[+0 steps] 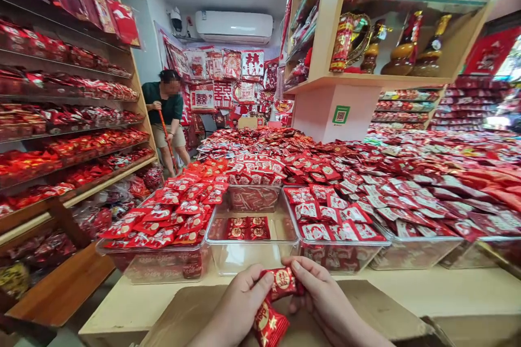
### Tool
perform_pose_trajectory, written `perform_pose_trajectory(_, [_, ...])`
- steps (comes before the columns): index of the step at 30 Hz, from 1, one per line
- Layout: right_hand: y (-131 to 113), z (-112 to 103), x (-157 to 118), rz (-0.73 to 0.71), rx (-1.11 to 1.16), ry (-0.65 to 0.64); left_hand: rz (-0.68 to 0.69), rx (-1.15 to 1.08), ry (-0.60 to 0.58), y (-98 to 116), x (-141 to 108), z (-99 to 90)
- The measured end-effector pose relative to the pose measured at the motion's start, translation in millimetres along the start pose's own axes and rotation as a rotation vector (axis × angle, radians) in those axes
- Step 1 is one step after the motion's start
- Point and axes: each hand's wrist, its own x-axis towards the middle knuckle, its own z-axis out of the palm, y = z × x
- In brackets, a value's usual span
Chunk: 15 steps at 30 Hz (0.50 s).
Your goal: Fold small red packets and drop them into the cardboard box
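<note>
The person's left hand point(244, 298) and right hand point(315, 287) are held close together but apart, closed on opposite ends of a small shiny red packet with a round gold-and-cream emblem point(282, 280). The left thumb lies on its left end; the right thumb and fingers pinch the right end. A second red packet with gold lettering and cream patterns point(270, 326) is just below the first, beside the left fingers; whether the left hand grips it too cannot be told.

Below the hands are the flaps of a brown cardboard box point(183, 303), in front of a pale yellow bench point(459, 284). Just beyond the hands, a clear plastic bin point(251, 259) on the bench holds a few flat red packets with gold designs point(259, 227). To its left, another clear bin point(163, 265) is heaped with bright red packets point(163, 217); to its right, a third clear bin point(337, 257) is piled with red-and-white packets point(321, 211). More red packets spread far past the bins and to the right.

Well ahead of the hands, to the left, a person in a dark green top point(166, 100) holds a long orange-red pole point(166, 138) beside tall shelves of red goods point(69, 92).
</note>
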Motion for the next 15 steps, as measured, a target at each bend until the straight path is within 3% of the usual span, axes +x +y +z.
perform_pose_trajectory(6, [-2.5, 1.1, -0.8, -0.001, -0.071, 0.01, -0.012, -0.01, 0.05, 11.2, -0.1, 0.9])
perform_pose_trajectory(15, [-0.2, -2.7, 0.5, -0.056, -0.073, 0.049, -0.029, -0.031, 0.079, 11.7, 1.2, 1.5])
